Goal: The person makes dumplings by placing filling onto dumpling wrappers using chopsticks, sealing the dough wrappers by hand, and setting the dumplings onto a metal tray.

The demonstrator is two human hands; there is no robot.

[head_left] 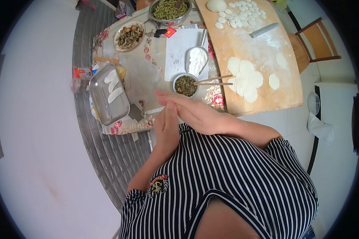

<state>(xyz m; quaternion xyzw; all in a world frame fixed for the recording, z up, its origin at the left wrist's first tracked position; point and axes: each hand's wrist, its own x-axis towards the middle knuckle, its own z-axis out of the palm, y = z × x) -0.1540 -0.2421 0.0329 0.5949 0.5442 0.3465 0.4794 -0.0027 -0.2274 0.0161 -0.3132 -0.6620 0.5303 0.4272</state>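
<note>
My left hand point(167, 125) and my right hand point(197, 114) are pressed against each other in front of my chest, fingers closed together. Whatever lies between the palms, if anything, is hidden. Just beyond them stands a bowl of chopped filling point(185, 85), with a pair of chopsticks point(215, 81) resting across its rim toward the board. Overlapping round dough wrappers point(246, 77) lie to the right on a floured wooden board point(267, 95). On the left, a metal tray point(101, 108) holds a few white dumplings point(115, 95).
A scoop of flour point(198, 60) rests on white paper behind the bowl. Farther back are a plate of cooked food point(129, 36) and a bowl of green pods point(168, 9). A rolling pin point(264, 30), small dough pieces point(241, 15) and a dough ball point(216, 5) lie on the board.
</note>
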